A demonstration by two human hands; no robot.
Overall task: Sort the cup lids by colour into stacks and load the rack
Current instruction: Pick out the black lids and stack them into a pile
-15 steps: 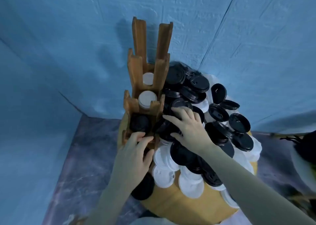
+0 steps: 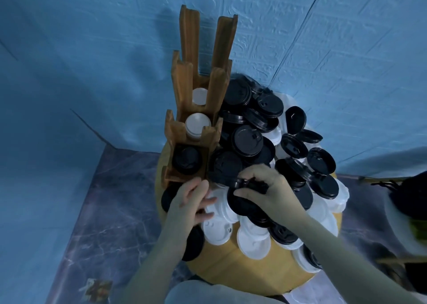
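Observation:
A stepped wooden rack [image 2: 195, 109] stands at the left of a round yellow table [image 2: 249, 269]. Its nearest slot holds a stack of black lids [image 2: 186, 161]; the two slots behind hold white lids [image 2: 197, 124]. A heap of loose black lids [image 2: 247, 139] and white lids [image 2: 254, 241] covers the table to the right. My right hand [image 2: 268, 188] grips a black lid [image 2: 250, 184] by its edge, lifted just over the heap. My left hand [image 2: 193, 202] hovers in front of the rack's near slot, fingers apart, holding nothing I can see.
Blue textured walls close in behind and to the left. A marbled purple floor [image 2: 111, 211] lies below the table. A dark object [image 2: 411, 195] sits at the right edge. A small printed card [image 2: 98, 290] lies on the floor.
My right hand drew back toward me from the heap's middle and closed on a black lid. My left hand slid slightly right, away from the rack's front slot.

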